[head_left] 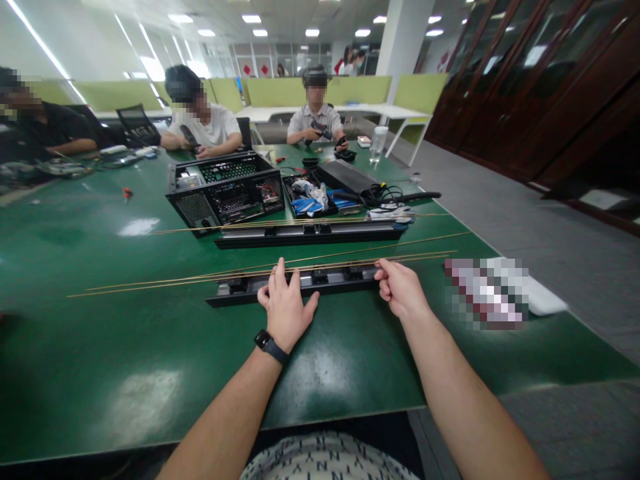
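While the left hand (pixel 287 307) lies palm down with its fingers spread wide, their tips reach the thin brass-coloured rods (pixel 150 287) above the near black rail (pixel 240 301). The right hand (pixel 403 290) is curled, index finger and thumb in a narrow pinch on the rods, toward their right part and by the rail's right end. The rods run sideways along the rail, extending past both hands. Both forearms reach forward over the green table (pixel 150 360), angled inward; beyond the hands lies the far black rail (pixel 310 241).
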`<state>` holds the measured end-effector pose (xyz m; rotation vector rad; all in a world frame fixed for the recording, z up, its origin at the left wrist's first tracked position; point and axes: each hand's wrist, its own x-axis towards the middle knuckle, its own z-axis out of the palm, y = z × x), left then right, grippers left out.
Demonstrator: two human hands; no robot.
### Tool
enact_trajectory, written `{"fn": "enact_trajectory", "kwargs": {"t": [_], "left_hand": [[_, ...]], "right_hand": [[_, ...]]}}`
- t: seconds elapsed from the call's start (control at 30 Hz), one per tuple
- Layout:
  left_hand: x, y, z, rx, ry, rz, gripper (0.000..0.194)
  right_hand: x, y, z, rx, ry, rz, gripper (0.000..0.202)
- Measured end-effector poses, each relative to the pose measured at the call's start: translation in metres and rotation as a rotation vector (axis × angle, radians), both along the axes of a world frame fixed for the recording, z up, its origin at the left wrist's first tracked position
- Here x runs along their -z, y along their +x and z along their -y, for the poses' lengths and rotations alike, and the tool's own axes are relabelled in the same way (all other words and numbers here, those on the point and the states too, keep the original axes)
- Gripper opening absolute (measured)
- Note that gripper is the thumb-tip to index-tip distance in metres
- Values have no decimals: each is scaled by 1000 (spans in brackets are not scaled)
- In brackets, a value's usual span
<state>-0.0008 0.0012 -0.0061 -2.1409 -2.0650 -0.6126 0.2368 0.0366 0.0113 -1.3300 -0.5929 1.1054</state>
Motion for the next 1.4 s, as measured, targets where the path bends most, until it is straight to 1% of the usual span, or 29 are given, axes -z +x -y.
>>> {"fn": "enact_trajectory", "kwargs": {"t": [0.23,0.5,0.73,0.9,1.17,1.4], "left_hand": [[1,1,0,-3,6,2,64],[1,2,0,-2,1,3,63],[0,2,0,-9,-3,0,63],[1,3,0,-9,3,0,64],[-1,3,0,-4,-7,13,64],[0,3,0,-5,-4,10,65]], "right_hand": [[1,2,-1,19,3,-7,18],[0,1,0,-41,-12,-6,16],[0,3,-1,20,0,-19,14],[-2,3,-1,28,-12,-15,12],[2,2,-1,-54,-9,-11,15],[-2,3,0,16,-8,-30,11]]}}
